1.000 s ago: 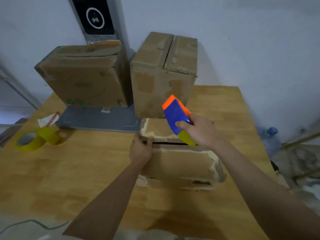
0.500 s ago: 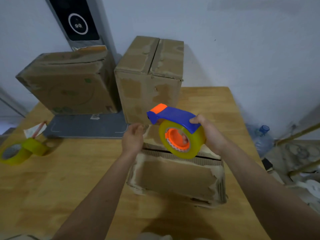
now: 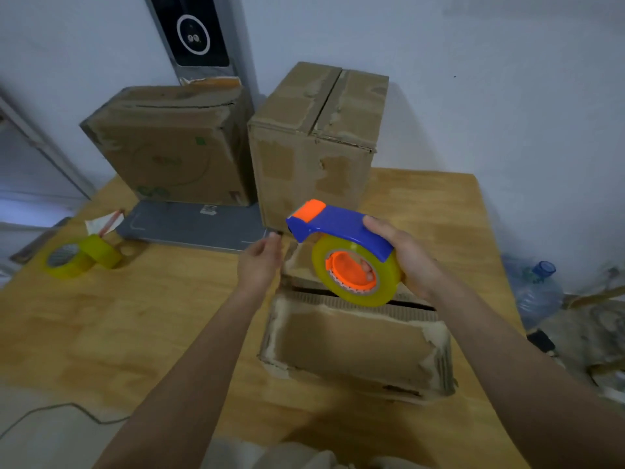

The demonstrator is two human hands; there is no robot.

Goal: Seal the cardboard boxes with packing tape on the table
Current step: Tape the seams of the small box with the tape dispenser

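A worn, low cardboard box [image 3: 355, 343] lies in front of me on the wooden table [image 3: 135, 326], its top flaps parted by a dark slit. My right hand [image 3: 402, 255] grips a blue and orange tape dispenser [image 3: 341, 228] loaded with a yellowish roll of tape [image 3: 358, 296], held on its side just above the box. My left hand [image 3: 260, 265] hovers at the box's far left corner, fingers loosely curled, holding nothing. Behind stand two more boxes: a tall one [image 3: 311, 143] with closed flaps and a wider one [image 3: 169, 143] to its left.
Two yellow tape rolls [image 3: 81, 258] lie at the table's left edge beside a paper scrap [image 3: 103, 223]. A grey base plate [image 3: 192, 225] with a dark upright panel [image 3: 194, 32] sits under the left box. A water bottle [image 3: 537, 286] and clutter are on the floor, right.
My right hand has turned the dispenser from edge-on to side-on, showing the roll, and lowered it. My left hand has lifted off the box's corner.
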